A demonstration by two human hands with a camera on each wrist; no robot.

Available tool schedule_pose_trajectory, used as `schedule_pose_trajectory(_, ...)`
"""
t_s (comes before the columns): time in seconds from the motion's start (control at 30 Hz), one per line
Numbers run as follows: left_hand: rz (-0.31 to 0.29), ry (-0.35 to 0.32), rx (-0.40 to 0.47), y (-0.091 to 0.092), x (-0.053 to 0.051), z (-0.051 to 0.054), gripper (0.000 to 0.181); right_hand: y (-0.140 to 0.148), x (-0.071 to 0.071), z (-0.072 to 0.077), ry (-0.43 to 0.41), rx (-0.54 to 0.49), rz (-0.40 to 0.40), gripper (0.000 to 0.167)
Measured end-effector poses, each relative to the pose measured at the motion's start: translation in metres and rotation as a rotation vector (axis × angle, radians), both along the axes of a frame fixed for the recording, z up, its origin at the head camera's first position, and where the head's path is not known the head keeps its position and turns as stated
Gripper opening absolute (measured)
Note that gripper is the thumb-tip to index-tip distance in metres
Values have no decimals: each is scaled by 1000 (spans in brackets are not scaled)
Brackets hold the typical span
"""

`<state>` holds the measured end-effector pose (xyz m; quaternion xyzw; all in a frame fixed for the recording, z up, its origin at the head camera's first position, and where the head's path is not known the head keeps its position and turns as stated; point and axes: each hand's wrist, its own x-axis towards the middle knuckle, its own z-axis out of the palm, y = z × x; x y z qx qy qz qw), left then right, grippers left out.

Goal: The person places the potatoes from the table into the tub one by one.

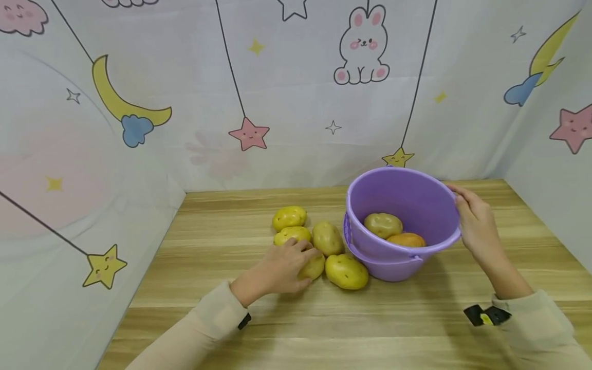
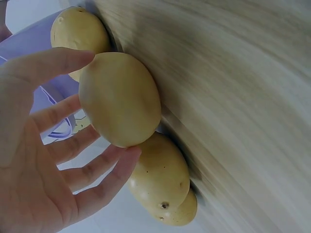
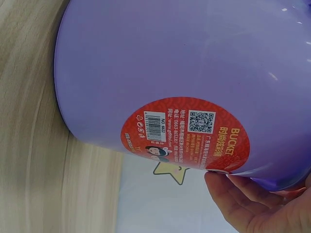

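A yellow potato (image 2: 119, 99) on the table lies between the thumb and fingertips of my left hand (image 1: 284, 268), which curls over it from above. Around it in the head view are a potato (image 1: 292, 236) just behind, a browner potato (image 1: 328, 238) and a bright yellow potato (image 1: 347, 272). My right hand (image 1: 477, 221) grips the rim of a purple bucket (image 1: 402, 180) at its right side. Inside the bucket lie a brownish potato (image 1: 383, 225) and an orange-toned one (image 1: 407, 240), partly hidden by the front wall.
One more yellow potato (image 1: 289, 218) sits at the back of the group. The bucket's handle (image 1: 384, 261) hangs down in front. A wood-grain table (image 1: 222, 226) bears everything, with a printed cloth (image 1: 296, 92) behind it and at the sides.
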<state>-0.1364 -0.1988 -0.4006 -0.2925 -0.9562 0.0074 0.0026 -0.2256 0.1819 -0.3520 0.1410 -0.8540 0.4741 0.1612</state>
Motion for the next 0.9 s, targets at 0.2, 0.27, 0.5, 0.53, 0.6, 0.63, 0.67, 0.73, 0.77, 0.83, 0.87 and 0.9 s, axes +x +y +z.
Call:
schedule_pose_trajectory(0.2,-13,-13,23,-2,0,0,50,0,-1,1,-4,-1,1,43)
schedule_pose_trajectory(0.27,-22,-19,35,-2,0,0,48,0,-1,0,-7,-3,5,43)
schedule_pose_trajectory(0.5,-84,-72,123,-6,-2,1,45,0,-1,0,-11,-7,-2,43)
schedule_pose_trajectory(0.53,-90,-87,135,-6,-2,1,45,0,-1,0,-13,-6,-3,43)
schedule_pose_trajectory(0.6,-99,-122,154,-8,-3,0,46,0,0,0,-14,-1,-6,43)
schedule_pose_trajectory(0.63,-102,-138,160,-8,-4,0,46,0,0,0,-15,1,-6,43)
schedule_pose_trajectory(0.67,-105,-150,165,-9,-5,-1,46,0,0,0,-16,3,-7,43)
schedule_pose_trajectory(0.73,-108,-169,175,-10,-6,-2,47,1,0,0,-18,4,-6,44)
schedule_pose_trajectory(0.77,-110,-177,180,-10,-6,-2,47,0,1,0,-17,5,-6,44)
schedule_pose_trajectory(0.83,-113,-183,187,-11,-7,-3,47,0,1,1,-15,4,-5,44)
schedule_pose_trajectory(0.87,-115,-187,194,-11,-7,-3,46,0,1,1,-12,5,-6,43)
schedule_pose_trajectory(0.9,-116,-189,197,-12,-7,-4,46,0,1,1,-10,5,-6,43)
